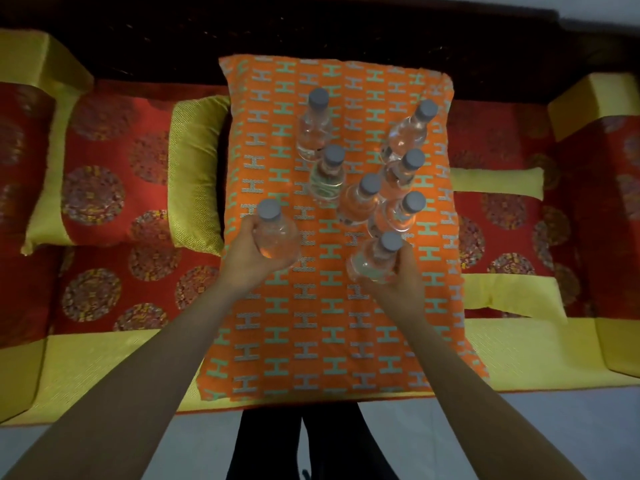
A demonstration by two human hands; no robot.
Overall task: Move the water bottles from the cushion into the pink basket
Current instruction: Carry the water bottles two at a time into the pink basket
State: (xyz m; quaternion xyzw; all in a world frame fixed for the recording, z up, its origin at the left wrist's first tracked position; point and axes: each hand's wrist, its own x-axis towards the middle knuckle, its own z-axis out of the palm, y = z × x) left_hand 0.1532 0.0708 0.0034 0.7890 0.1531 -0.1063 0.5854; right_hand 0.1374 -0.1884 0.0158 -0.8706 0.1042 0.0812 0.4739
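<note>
Several clear water bottles with grey caps stand upright on an orange cushion (277, 323) patterned with H shapes. My left hand (247, 258) grips one bottle (275, 233) at the cushion's left side. My right hand (398, 282) grips another bottle (375, 259) nearer the middle. The other bottles cluster behind them, such as one at the back (315, 126) and one at the back right (410, 133). No pink basket is in view.
The cushion lies on a red and yellow sofa seat (121, 209). A yellow bolster (195, 168) lies to its left and yellow cushions (498, 183) to its right. Dark wood (311, 32) runs behind. A pale floor and my dark-clad legs (298, 445) show below.
</note>
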